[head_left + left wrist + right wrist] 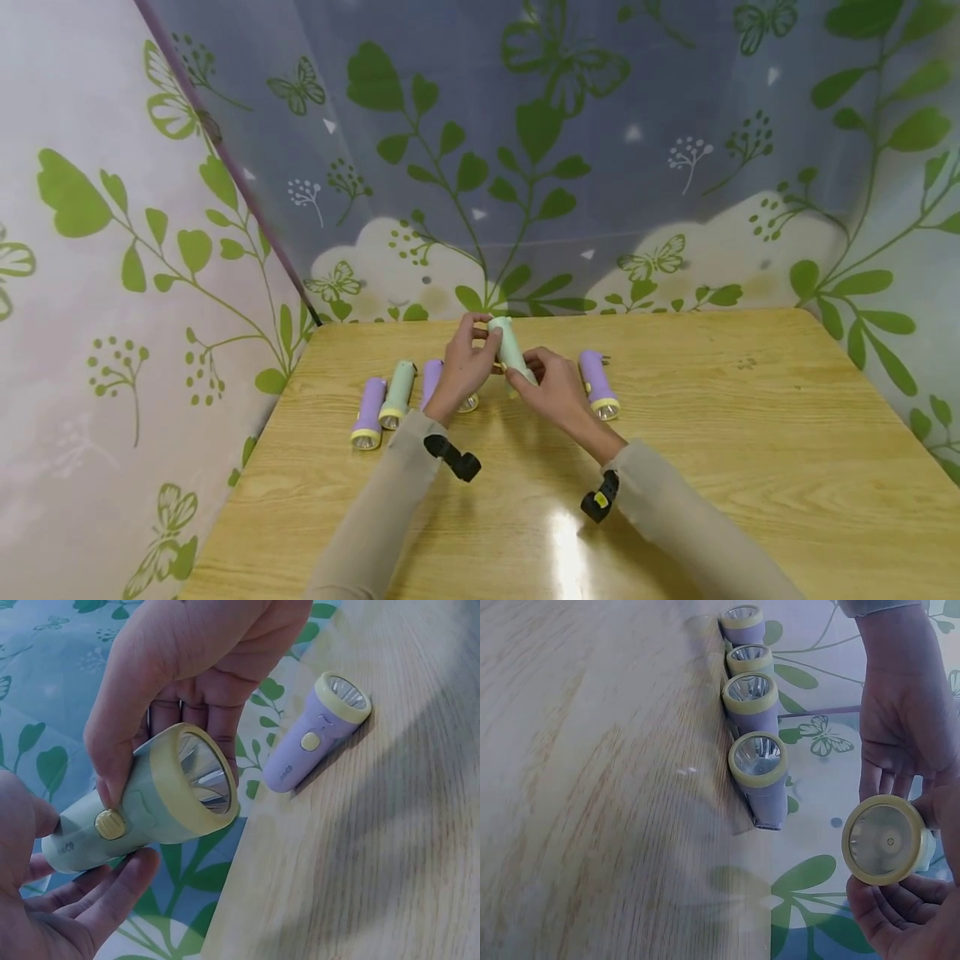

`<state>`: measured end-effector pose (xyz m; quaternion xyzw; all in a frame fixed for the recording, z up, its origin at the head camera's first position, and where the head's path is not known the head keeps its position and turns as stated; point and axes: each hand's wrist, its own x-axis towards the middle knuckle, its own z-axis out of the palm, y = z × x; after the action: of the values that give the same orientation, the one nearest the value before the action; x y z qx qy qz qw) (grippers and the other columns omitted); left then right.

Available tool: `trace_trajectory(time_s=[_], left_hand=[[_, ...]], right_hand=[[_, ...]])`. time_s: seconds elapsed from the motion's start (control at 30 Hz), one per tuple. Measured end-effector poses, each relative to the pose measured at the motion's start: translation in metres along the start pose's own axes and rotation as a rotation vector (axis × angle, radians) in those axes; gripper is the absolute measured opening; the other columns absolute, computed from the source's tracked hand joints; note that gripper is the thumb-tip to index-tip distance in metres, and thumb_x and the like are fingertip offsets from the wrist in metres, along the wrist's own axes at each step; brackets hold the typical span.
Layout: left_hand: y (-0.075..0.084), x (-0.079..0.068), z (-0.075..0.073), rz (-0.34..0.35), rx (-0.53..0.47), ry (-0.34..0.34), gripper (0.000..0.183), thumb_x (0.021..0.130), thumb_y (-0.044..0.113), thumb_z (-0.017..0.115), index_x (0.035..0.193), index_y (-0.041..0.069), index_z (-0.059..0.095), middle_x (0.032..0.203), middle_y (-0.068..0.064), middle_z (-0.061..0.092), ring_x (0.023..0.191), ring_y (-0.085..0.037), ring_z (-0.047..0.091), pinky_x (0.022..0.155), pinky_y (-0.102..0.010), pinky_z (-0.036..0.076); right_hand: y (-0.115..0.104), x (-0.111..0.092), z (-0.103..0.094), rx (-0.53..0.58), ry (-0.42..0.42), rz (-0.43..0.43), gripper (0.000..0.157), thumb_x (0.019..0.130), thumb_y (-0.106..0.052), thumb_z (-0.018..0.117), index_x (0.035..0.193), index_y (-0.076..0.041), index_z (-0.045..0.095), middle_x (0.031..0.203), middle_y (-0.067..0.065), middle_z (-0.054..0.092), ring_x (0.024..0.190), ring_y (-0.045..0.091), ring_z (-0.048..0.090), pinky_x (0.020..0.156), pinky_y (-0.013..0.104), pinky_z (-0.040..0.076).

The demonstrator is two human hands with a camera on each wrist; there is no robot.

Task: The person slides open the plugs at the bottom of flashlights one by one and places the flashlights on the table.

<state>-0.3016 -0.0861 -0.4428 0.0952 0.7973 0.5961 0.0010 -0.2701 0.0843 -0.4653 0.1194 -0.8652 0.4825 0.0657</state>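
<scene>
Pale green flashlight (510,348) is held in both hands above the table (765,442), toward its far edge, tail away and yellow-ringed lamp end nearer the person. At far left, a patterned cloth (112,292) rises along the slanting left edge. Inside that edge lies a purple flashlight (371,404), then a second green flashlight (401,387) close beside it; whether they touch is hard to tell. A third flashlight (432,379), purple, comes next, partly behind the left wrist, and a fourth flashlight (767,804), also purple, ends the row. Their lenses face the near side. The left hand (467,362) reaches over this row, its fingers and thumb curled round the tail end. The right hand (558,383) grips the lamp end, thumb on the yellow switch (110,823), fingers round the far side. Just right of that hand, with a narrow gap, lies a fifth flashlight (595,379), purple. From there a wide stretch of wood runs to the right edge, leaving broad room; more wood spreads below the forearms.
</scene>
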Motion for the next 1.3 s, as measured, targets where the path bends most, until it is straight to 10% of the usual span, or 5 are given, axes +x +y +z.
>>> trace_trajectory(time_s=[1.3], left_hand=[[-0.0007, -0.0043, 0.0062, 0.04, -0.009, 0.015, 0.036, 0.108, 0.033, 0.047, 0.142, 0.019, 0.044, 0.126, -0.017, 0.059, 0.083, -0.022, 0.072, 0.071, -0.035, 0.063]], right_hand=[[-0.0032, -0.0039, -0.0059, 0.013, -0.005, -0.02, 0.029, 0.095, -0.03, 0.069, 0.114, -0.009, 0.069, 0.098, 0.01, 0.076, 0.076, 0.017, 0.07, 0.062, 0.028, 0.055]])
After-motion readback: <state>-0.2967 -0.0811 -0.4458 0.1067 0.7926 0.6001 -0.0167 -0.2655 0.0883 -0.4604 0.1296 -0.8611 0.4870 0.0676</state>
